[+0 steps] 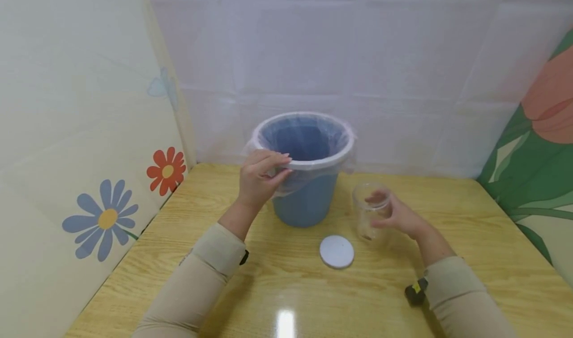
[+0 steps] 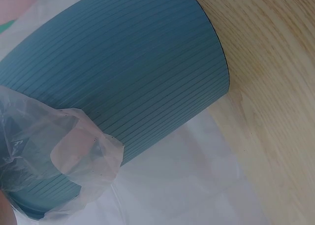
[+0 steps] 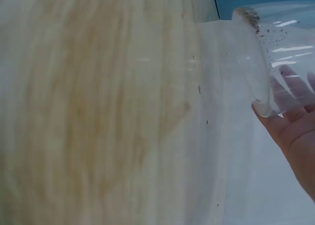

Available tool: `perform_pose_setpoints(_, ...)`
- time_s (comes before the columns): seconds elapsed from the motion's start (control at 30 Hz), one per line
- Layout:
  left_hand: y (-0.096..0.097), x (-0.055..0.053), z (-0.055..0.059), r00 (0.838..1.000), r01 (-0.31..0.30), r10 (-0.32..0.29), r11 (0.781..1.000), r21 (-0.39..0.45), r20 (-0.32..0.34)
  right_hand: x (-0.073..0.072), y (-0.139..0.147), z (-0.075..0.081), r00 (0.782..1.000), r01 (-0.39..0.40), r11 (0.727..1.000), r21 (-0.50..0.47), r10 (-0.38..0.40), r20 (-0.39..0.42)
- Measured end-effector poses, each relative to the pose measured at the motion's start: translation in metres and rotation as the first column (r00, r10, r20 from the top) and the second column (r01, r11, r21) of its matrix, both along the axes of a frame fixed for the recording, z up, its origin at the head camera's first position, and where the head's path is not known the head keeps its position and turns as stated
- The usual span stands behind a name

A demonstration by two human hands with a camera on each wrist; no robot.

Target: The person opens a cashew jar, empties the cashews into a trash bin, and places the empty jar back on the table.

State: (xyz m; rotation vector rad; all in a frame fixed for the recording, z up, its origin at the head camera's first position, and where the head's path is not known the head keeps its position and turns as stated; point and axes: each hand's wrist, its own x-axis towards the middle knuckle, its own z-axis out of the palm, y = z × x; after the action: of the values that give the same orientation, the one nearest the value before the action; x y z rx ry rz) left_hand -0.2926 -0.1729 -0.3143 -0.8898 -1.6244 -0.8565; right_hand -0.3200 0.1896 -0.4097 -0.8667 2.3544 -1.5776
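A blue waste bin (image 1: pixel 302 203) with a white rim stands on the table, lined with a clear plastic bag (image 2: pixel 101 156) folded over its edge. My left hand (image 1: pixel 259 178) grips the near left of the rim, fingers on top and thumb below, over the bag. To the right of the bin, my right hand (image 1: pixel 400 217) holds a clear jar (image 1: pixel 362 211) from its right side. The jar has no lid on, and brown crumbs show near its base (image 3: pixel 250 18) in the right wrist view. A round white lid (image 1: pixel 336 252) lies on the table between bin and jar, nearer me.
The wood-patterned table (image 1: pixel 277 278) runs back to a pale sheet (image 1: pixel 403 79) close behind the bin. Flower-printed panels (image 1: pixel 107 218) stand at the left and right. A black wrist device (image 1: pixel 416 292) sits by my right sleeve.
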Motion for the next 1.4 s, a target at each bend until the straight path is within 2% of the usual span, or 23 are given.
perform_pose_setpoints(0.13, 0.0, 0.001, 0.001, 1.0, 0.001, -0.001, 1.0, 0.001, -0.006, -0.001, 0.001, -0.002, 1.0, -0.024, 0.998, 0.057, 0.024, -0.001)
perform_pose_setpoints(0.27, 0.0, 0.0, 0.002, 1.0, 0.005, -0.005, 1.0, -0.001, -0.014, 0.0, 0.003, -0.005, 0.998, -0.061, 0.996, 0.066, 0.059, 0.026)
perform_pose_setpoints(0.47, 0.0, 0.0, 0.001, 1.0, 0.003, -0.003, 1.0, 0.008, -0.005, 0.0, 0.006, -0.011, 0.996, -0.087, 0.99, 0.111, 0.085, 0.023)
perform_pose_setpoints(0.83, -0.001, 0.001, 0.0, 1.0, 0.001, -0.001, 1.0, 0.011, -0.005, 0.003, 0.008, -0.009, 0.994, -0.044, 0.982, 0.184, 0.025, 0.106)
perform_pose_setpoints(1.03, -0.001, 0.003, -0.001, 0.999, -0.032, 0.031, 0.999, -0.028, -0.019, 0.003, 0.012, -0.004, 0.995, -0.046, 0.954, 0.297, 0.017, 0.098)
perform_pose_setpoints(1.13, -0.003, 0.003, -0.002, 0.998, -0.051, 0.05, 0.997, -0.06, -0.028, 0.001, 0.019, 0.002, 0.99, -0.071, 0.947, 0.312, 0.03, 0.136)
perform_pose_setpoints(1.23, -0.006, 0.003, -0.002, 0.998, -0.056, 0.055, 0.995, -0.079, -0.008, -0.002, 0.031, 0.019, 0.991, -0.038, 0.94, 0.339, -0.009, 0.137)
perform_pose_setpoints(1.4, -0.011, 0.005, 0.006, 0.996, -0.044, 0.053, 0.993, -0.113, 0.076, -0.007, 0.051, 0.064, 0.994, 0.095, 0.92, 0.381, -0.11, 0.018)
